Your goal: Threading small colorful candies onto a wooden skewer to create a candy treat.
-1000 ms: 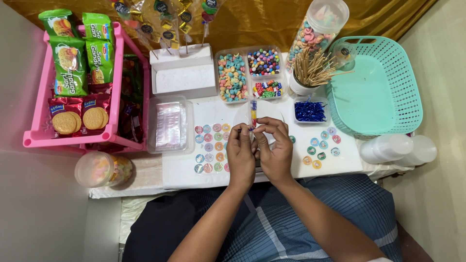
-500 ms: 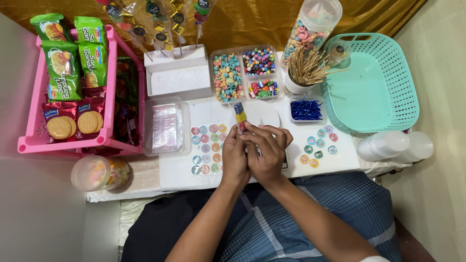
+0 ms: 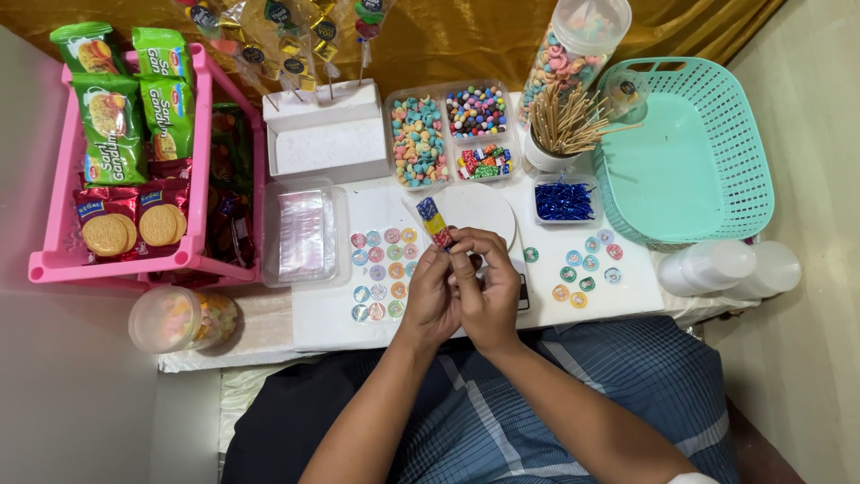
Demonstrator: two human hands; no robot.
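Note:
Both hands meet over the middle of the white table. My left hand [image 3: 430, 294] and my right hand [image 3: 484, 280] together pinch the lower end of a narrow clear packet of coloured candies [image 3: 434, 221], which points up and to the left. Under the hands lie a sheet of round stickers [image 3: 381, 262] and a white round plate [image 3: 479, 208]. Just beyond the packet stands a clear divided tray of coloured candies [image 3: 448, 134].
A pink rack with biscuit packs [image 3: 121, 161] stands at left, with a lidded candy tub [image 3: 179, 318] in front of it. A clear box of bags [image 3: 305, 231], a white box [image 3: 327, 134], a cup of wooden sticks [image 3: 564, 125], blue ties [image 3: 563, 199], a teal basket [image 3: 690, 152] and white cups [image 3: 726, 267] surround the work area.
The hands and the candy packet sit slightly further left and lower on the table than a second ago; the packet now tilts more to the left.

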